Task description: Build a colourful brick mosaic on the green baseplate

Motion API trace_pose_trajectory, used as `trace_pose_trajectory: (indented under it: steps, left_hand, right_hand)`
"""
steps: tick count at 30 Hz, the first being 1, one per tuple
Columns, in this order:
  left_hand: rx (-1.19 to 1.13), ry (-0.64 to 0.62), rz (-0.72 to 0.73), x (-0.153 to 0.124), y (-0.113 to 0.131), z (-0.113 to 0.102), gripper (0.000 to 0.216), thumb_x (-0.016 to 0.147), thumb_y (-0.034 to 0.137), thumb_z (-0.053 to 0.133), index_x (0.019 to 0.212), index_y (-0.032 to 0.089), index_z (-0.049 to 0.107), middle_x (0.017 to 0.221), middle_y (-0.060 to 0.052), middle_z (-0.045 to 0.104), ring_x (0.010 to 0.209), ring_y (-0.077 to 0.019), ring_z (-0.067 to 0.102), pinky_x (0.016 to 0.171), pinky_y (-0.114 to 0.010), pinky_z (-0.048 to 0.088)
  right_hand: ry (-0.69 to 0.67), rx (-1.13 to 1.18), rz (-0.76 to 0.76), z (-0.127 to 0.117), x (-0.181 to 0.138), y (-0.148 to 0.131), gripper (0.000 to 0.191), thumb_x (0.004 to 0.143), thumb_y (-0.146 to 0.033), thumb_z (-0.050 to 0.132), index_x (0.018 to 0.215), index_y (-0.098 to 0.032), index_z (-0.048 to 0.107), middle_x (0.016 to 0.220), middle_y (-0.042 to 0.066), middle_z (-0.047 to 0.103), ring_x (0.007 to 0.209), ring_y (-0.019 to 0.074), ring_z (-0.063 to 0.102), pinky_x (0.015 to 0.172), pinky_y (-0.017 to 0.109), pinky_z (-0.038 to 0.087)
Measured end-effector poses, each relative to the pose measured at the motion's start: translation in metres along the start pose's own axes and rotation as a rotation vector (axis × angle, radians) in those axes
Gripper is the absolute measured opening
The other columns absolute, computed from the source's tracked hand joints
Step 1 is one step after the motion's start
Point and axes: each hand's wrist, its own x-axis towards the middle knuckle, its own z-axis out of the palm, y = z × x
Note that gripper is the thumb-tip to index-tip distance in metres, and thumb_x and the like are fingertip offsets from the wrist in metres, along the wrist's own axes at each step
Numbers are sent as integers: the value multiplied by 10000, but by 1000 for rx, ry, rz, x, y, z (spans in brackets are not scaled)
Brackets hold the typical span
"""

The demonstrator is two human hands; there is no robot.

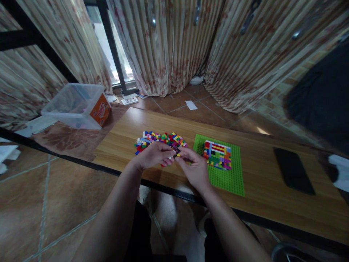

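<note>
A heap of small coloured bricks [160,139] lies on the wooden table [261,171]. My left hand [154,154] rests at the heap's near edge with its fingers curled together. My right hand [195,167] meets it fingertip to fingertip, pinching small bricks I cannot make out clearly between the two hands. Just right of my right hand lies a green baseplate [230,180] with a patch of coloured bricks [218,154] built on its far part.
A black phone [293,170] lies flat on the table's right side. A clear plastic box with an orange label [77,105] stands on the floor at the left. Curtains hang behind the table, with papers on the tiled floor.
</note>
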Motion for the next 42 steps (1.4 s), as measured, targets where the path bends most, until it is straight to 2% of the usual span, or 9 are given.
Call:
trace_pose_trajectory:
  steps: [4, 7, 14, 18, 23, 32, 35, 38, 42]
  left_hand:
    - [33, 78, 68, 0, 0, -11, 233, 753, 366, 715, 734, 139, 665, 718, -35, 714, 631, -121, 650, 616, -230, 522]
    - [36, 127, 99, 3, -2, -13, 222, 726, 337, 729, 805, 146, 646, 687, -13, 696, 619, -127, 640, 591, -230, 497]
    - [87, 111, 94, 7, -2, -7, 233, 760, 362, 685, 820, 151, 608, 664, -14, 676, 587, -126, 610, 561, -233, 474]
    - [142, 73, 137, 7, 2, -3, 229, 799, 368, 640, 781, 140, 627, 665, -13, 653, 574, -105, 574, 553, -216, 459]
    - [146, -76, 146, 9, 7, 14, 313, 850, 446, 585, 757, 147, 603, 616, 15, 583, 538, -92, 524, 488, -192, 395]
    - [91, -127, 163, 23, 10, 56, 410, 879, 521, 534, 695, 157, 566, 594, 18, 552, 544, -98, 514, 540, -219, 418]
    - [115, -72, 231, 30, 9, 67, 368, 889, 477, 531, 710, 159, 579, 631, 13, 572, 556, -101, 515, 551, -227, 415]
    - [211, 79, 328, 38, 8, 78, 224, 871, 351, 560, 781, 158, 629, 695, 2, 610, 629, -118, 549, 591, -235, 423]
    - [330, 240, 386, 47, 4, 97, 188, 845, 271, 586, 968, 155, 668, 883, -46, 681, 753, -158, 608, 654, -268, 464]
  right_hand:
    - [-76, -319, -64, -1, 0, 4, 220, 843, -174, 616, 1040, -222, 700, 932, 41, 707, 816, 184, 663, 808, 335, 539]
    - [-148, -432, -105, 3, -1, 5, 218, 851, -123, 590, 1024, -213, 687, 976, 66, 693, 883, 205, 656, 839, 347, 527]
    - [-146, -413, -106, 7, 2, 5, 195, 860, -136, 618, 1033, -219, 650, 1015, 60, 668, 852, 193, 652, 823, 333, 530]
    - [-34, -404, -162, -2, 0, 0, 138, 923, -181, 549, 1009, -223, 649, 980, 58, 670, 892, 191, 650, 821, 316, 529]
    - [-1, -392, -282, -18, -6, -9, 232, 971, -210, 497, 1157, -239, 631, 1066, 68, 681, 1007, 185, 644, 894, 316, 522]
    - [27, -454, -204, -62, -15, -16, 176, 977, -251, 519, 962, -235, 694, 933, 45, 675, 864, 170, 640, 783, 298, 513]
    - [112, -504, -107, -91, -20, -13, 155, 950, -310, 575, 911, -252, 714, 987, 45, 665, 924, 193, 633, 846, 344, 501]
    - [164, -548, -38, -117, -25, -4, 138, 907, -339, 632, 861, -256, 731, 1027, 55, 642, 1000, 225, 607, 903, 394, 484]
    - [156, -610, -8, -133, -28, 7, 113, 868, -327, 666, 819, -266, 748, 1100, 66, 617, 1087, 264, 561, 958, 457, 455]
